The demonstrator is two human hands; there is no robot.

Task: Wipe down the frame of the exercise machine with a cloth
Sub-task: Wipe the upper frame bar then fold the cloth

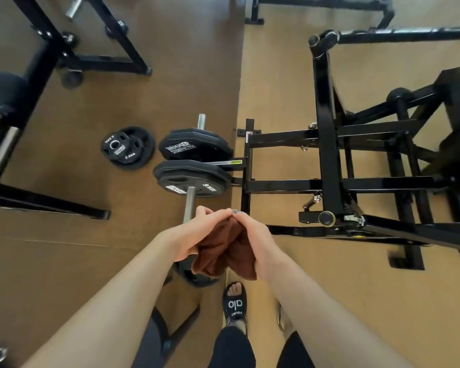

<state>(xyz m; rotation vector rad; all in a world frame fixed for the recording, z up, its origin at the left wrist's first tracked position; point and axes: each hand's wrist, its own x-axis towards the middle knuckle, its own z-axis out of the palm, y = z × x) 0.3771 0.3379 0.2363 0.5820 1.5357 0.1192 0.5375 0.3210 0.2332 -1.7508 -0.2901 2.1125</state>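
Cloth point(223, 251), brown and bunched, hangs at lower centre of the frame, pinched at its top edge by both the left hand point(197, 232) and the right hand point(252, 240). Black machine frame point(327, 144) stands at right, glossy. Weight plates point(194, 166) on a bar lie just left of it; small plates point(126, 147) farther left.

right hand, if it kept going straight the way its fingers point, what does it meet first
Most likely the upright black end bar of the machine frame, just beyond the right hand holding the brown cloth. Depth is unclear from this head view; it might pass above it.
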